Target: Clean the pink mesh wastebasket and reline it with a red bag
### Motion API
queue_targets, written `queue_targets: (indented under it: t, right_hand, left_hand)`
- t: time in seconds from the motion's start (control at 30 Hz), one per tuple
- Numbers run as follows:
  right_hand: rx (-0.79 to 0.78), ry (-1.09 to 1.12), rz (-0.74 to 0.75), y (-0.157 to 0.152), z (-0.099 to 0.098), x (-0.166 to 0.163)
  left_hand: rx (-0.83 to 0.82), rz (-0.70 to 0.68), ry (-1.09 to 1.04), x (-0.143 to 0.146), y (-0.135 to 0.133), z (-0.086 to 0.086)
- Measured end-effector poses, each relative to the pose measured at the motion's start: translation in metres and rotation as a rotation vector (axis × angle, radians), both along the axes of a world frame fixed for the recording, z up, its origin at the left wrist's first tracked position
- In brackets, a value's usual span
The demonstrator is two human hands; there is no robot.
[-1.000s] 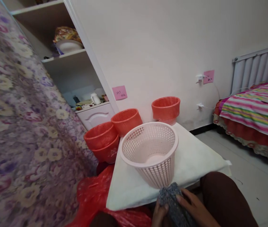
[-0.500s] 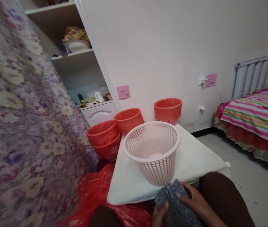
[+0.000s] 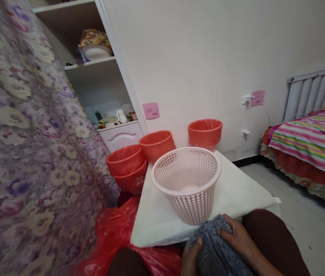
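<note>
A grey speckled cloth (image 3: 212, 245), bunched and partly out of the frame, is held low over my lap. My left hand (image 3: 191, 258) pinches its left side with the thumb on top. On the other side my right hand (image 3: 238, 237) grips the upper right part, thumb across the fabric and fingers behind it. Just beyond the cloth stands a pale pink perforated plastic basket (image 3: 193, 203), upright near the front edge of the white-covered table (image 3: 242, 184). Nothing shows inside the basket. What the cloth is exactly I cannot make out.
Red baskets stand around the table: two stacked ones (image 3: 126, 168) at left, another basket (image 3: 156, 147) behind, and a red-covered basket (image 3: 205, 132) at the back. Red plastic bags (image 3: 116, 226) lie at lower left. A floral curtain (image 3: 36, 153) hangs left; a bed (image 3: 311, 145) stands right.
Both hands keep hold of the cloth, which has shifted slightly and spread a little between them. The view has moved slightly. The baskets stay in place.
</note>
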State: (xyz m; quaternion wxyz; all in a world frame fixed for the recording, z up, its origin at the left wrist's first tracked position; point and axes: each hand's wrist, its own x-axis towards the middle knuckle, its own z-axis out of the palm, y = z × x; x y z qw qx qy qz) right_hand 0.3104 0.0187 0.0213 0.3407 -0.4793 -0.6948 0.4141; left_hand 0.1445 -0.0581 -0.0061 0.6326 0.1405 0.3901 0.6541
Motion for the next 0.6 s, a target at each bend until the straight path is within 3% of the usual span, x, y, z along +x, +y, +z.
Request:
queue_targets:
  t: [0.1, 0.2, 0.6]
  right_hand:
    - [0.049, -0.153, -0.096, -0.008, 0.0, -0.007]
    - [0.113, -0.231, -0.087, -0.016, -0.006, -0.017]
    - [0.408, -0.351, -0.036, -0.036, -0.016, -0.034]
  left_hand:
    - [-0.034, 0.139, 0.151, 0.0, 0.006, -0.012]
    - [-0.039, 0.188, 0.221, 0.001, 0.008, -0.021]
    - [-0.066, 0.361, 0.405, -0.002, 0.009, -0.029]
